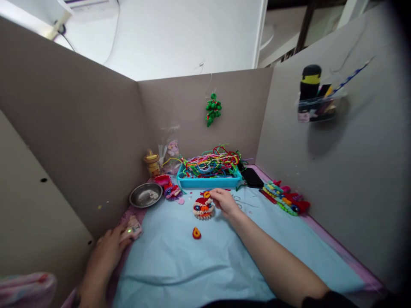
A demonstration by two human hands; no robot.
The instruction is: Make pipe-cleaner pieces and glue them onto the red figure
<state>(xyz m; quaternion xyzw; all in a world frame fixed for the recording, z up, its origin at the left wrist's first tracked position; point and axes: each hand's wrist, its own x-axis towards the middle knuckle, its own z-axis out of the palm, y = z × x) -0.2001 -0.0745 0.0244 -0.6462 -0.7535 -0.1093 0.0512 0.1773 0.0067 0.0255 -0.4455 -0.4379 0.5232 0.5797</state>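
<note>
At the left edge of the table, my left hand [107, 252] is closed around the near end of a small pale pink device [133, 229] with a lit green light; its kind is unclear. My right hand [224, 202] pinches a small yellow and red loop piece [206, 194], made of fuzzy craft stem. Just below it, a round fuzzy-stem face [203, 209] in red, cream and orange with blue eyes lies on the blue sheet. Closer to me is a second yellow and red drop-shaped piece [197, 233], apart from both hands.
A blue tray [208, 183] heaped with coloured stems [212, 164] stands at the back. Left of it are a metal bowl [141, 199] and a purple-pink figure [173, 192]. A black phone [252, 177] and colourful figures [285, 199] lie right. Grey panels [237, 102] enclose the table.
</note>
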